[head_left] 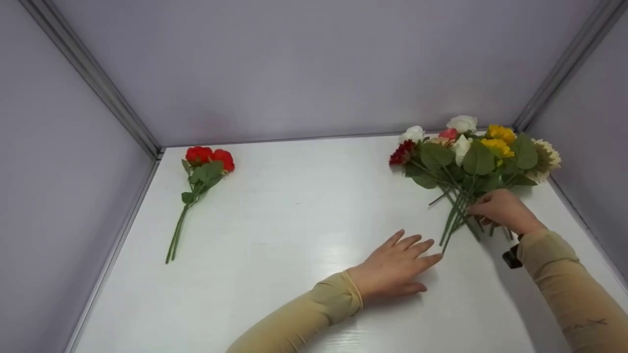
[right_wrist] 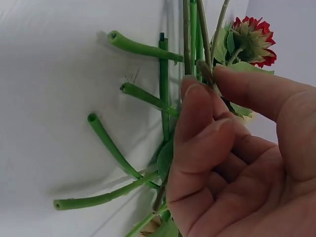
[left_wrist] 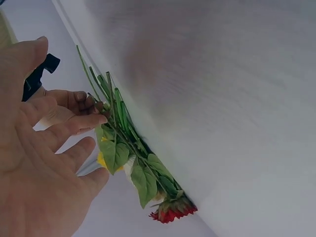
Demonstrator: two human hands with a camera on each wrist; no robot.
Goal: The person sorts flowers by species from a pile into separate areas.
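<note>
A pile of mixed artificial flowers lies at the table's right, its crossed green stems [head_left: 460, 208] pointing toward me. My right hand [head_left: 500, 211] is at these stems. Its thumb and forefinger pinch a brownish flower stem [right_wrist: 206, 74] in the right wrist view; which bloom it belongs to is hidden. My left hand [head_left: 395, 269] is spread low over the table, fingertips right by the lowest stem ends. In the left wrist view, a dark red flower [left_wrist: 173, 213] hangs at the bundle's far end, past green leaves [left_wrist: 144, 183].
Two red flowers [head_left: 211, 158] with leafy stems lie apart at the left of the white table [head_left: 294, 211]. White blooms [head_left: 462, 123] and yellow blooms [head_left: 499, 142] rest near the back wall [head_left: 314, 68]. Grey side panels bound the table left and right.
</note>
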